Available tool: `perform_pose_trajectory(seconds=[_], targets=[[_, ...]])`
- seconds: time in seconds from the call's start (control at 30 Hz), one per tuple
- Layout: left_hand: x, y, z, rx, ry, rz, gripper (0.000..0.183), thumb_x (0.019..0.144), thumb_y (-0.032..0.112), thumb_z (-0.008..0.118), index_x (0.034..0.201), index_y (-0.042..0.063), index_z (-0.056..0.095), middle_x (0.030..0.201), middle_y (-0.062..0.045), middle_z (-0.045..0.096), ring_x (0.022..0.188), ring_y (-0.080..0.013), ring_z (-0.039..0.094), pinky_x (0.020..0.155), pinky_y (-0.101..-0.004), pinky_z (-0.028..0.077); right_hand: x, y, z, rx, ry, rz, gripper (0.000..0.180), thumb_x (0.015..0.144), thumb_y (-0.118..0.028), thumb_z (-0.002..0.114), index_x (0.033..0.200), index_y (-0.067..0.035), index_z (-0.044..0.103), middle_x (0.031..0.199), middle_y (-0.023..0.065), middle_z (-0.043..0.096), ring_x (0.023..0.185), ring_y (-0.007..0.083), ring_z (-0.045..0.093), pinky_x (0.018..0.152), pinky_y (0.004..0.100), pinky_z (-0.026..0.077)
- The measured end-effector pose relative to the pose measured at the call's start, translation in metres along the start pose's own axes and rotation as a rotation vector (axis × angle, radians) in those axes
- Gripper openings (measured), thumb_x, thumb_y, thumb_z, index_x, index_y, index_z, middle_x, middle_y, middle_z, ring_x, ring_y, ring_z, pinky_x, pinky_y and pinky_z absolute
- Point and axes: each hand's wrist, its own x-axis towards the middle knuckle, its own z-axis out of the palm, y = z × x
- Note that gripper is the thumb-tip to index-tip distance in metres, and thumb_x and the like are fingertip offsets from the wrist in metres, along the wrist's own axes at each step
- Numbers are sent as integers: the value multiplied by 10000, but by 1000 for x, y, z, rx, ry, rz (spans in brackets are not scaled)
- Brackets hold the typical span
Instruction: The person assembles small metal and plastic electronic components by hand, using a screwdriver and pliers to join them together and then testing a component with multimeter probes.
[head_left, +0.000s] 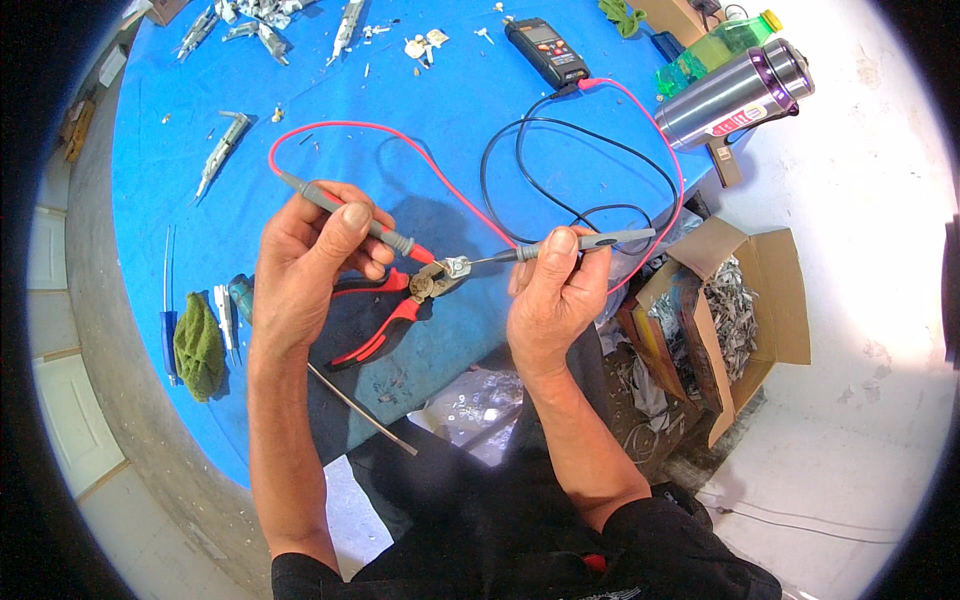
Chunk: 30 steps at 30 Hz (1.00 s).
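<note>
My left hand (319, 247) grips the red-and-grey multimeter probe (352, 217), its tip angled down to the right. In my right hand (559, 292) is the black-and-grey probe (585, 244), pointing left. Both tips meet at or very near a small whitish metal part (457, 266); exact contact is too small to tell. That part sits at the jaws of combination pliers (424, 286) with red-and-black handles, lying on the blue table cover (420, 172). Red and black leads run to a handheld digital multimeter (547, 52) at the far side; its display is unreadable.
A steel vacuum flask (720, 97) and a green plastic bottle (720, 49) lie at the right edge. A blue-handled screwdriver (169, 337) and green cloth (199, 349) lie left. A metal rod (364, 409) overhangs the near edge. A cardboard box (780, 300) holds scrap.
</note>
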Motion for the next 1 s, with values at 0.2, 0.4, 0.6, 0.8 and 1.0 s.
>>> perform_pose_trajectory(seconds=[0.2,0.4,0.6,0.8,1.0], targets=[[0,0,-1,-1,-5,-5,224,1058,234,680,1057,12,648,979,-117,718,768,-136,697,656,-262,582,0,-1,1,4,6,5,229,1101,-229,596,1057,-32,487,741,12,538,542,74,500,471,252,427],[1,0,0,-1,-1,-22,235,1054,239,687,1063,7,649,972,-111,720,767,-134,696,655,-262,580,-1,-1,2,25,12,14,213,1097,-210,600,1058,-32,488,749,15,539,541,72,498,470,250,427],[1,1,-1,-9,-3,-48,226,1052,225,689,1067,3,652,979,-111,722,768,-130,695,663,-263,584,-1,-1,2,2,12,2,198,1097,-194,590,1065,-27,489,741,16,539,535,73,495,467,252,423],[-1,1,-1,-25,-16,-58,219,1054,213,683,1070,-4,656,987,-112,724,773,-128,696,674,-263,588,-2,0,2,1,28,10,201,1096,-196,590,1072,-22,492,718,21,538,530,81,495,468,262,424],[2,1,-4,-25,-9,-53,218,1053,209,683,1064,-7,656,988,-109,723,775,-130,698,678,-268,591,-1,-2,2,-6,22,13,200,1101,-202,584,1071,-28,489,705,15,526,519,78,480,465,265,412]])
